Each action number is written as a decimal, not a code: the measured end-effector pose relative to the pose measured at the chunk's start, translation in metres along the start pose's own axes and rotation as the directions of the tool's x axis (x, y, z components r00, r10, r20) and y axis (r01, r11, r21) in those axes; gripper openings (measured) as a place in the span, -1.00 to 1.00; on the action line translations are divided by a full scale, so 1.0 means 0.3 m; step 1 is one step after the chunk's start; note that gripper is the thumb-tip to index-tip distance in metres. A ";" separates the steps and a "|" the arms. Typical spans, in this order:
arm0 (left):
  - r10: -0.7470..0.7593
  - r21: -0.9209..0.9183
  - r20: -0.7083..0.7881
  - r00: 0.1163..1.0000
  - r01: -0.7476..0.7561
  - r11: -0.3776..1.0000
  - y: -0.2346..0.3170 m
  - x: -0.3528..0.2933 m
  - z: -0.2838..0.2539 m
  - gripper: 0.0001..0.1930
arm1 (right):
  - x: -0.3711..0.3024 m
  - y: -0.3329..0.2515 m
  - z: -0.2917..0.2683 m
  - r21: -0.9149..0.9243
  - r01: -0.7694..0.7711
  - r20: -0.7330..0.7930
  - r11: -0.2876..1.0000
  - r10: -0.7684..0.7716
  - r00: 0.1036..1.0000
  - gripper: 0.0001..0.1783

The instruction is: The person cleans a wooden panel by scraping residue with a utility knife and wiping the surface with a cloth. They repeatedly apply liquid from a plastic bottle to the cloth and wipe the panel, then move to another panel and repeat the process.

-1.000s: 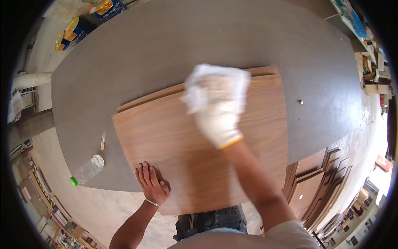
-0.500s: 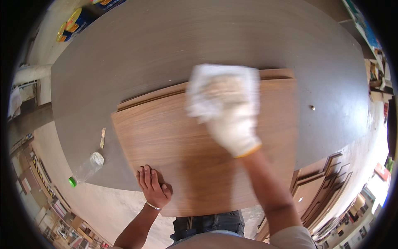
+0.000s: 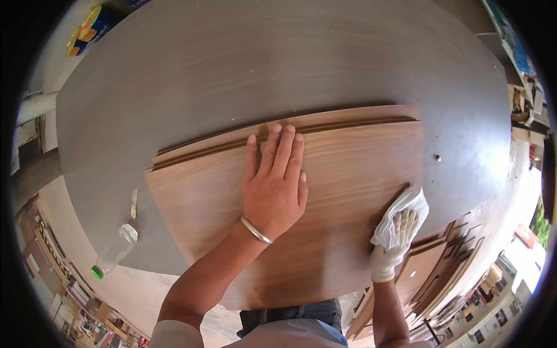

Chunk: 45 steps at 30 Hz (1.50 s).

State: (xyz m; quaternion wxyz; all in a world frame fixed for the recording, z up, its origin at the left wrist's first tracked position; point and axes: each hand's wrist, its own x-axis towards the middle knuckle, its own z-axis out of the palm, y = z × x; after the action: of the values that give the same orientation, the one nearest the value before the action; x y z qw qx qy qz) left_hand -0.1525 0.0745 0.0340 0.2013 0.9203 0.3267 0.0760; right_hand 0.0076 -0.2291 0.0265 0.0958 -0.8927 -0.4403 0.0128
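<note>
Wood-grain boards (image 3: 342, 180) lie stacked on the grey table (image 3: 278, 58), with the lower one jutting out past the far edge of the top one. Bare except for a bangle at the wrist, my left hand (image 3: 272, 191) rests flat on the top board, its fingertips at the far edge. My right hand (image 3: 394, 240), in a white knitted glove, grips a white cloth (image 3: 412, 200) at the board's right edge. Part of the cloth spills over beyond the fingers.
A clear plastic bottle (image 3: 118, 246) with a green cap lies at the table's left edge, beside a thin strip (image 3: 134, 204). A small brass-coloured piece (image 3: 438, 158) sits on the right. More brown panels (image 3: 432, 261) lean below the table at right; cans (image 3: 93, 26) stand at far left.
My right hand has swept the cloth from the far middle of the board to its right edge. My left hand has gone from the near left edge to the far middle.
</note>
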 end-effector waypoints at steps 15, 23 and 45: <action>0.014 -0.134 -0.040 0.999 -0.019 0.991 0.085 0.027 0.069 -0.39 | -0.174 0.004 -0.002 0.032 -0.138 0.023 0.990 0.137 0.990 -0.39; -0.450 -0.064 -0.546 0.707 0.500 0.863 -0.308 -0.275 -0.122 -0.44 | -0.158 -0.197 -0.055 0.303 0.415 0.266 0.858 -0.494 0.828 -0.33; -0.591 -0.743 0.404 0.699 -0.126 -0.657 0.189 -0.360 -0.068 -0.81 | 0.503 -0.622 -0.065 0.484 -0.835 0.735 0.264 -0.640 0.224 -0.55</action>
State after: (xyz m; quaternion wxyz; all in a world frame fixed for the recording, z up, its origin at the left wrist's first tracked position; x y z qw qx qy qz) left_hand -0.2093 -0.0272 0.0756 0.8098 0.0345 0.3944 0.4330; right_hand -0.0443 -0.0024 0.0889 0.3108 -0.4266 -0.1863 0.8287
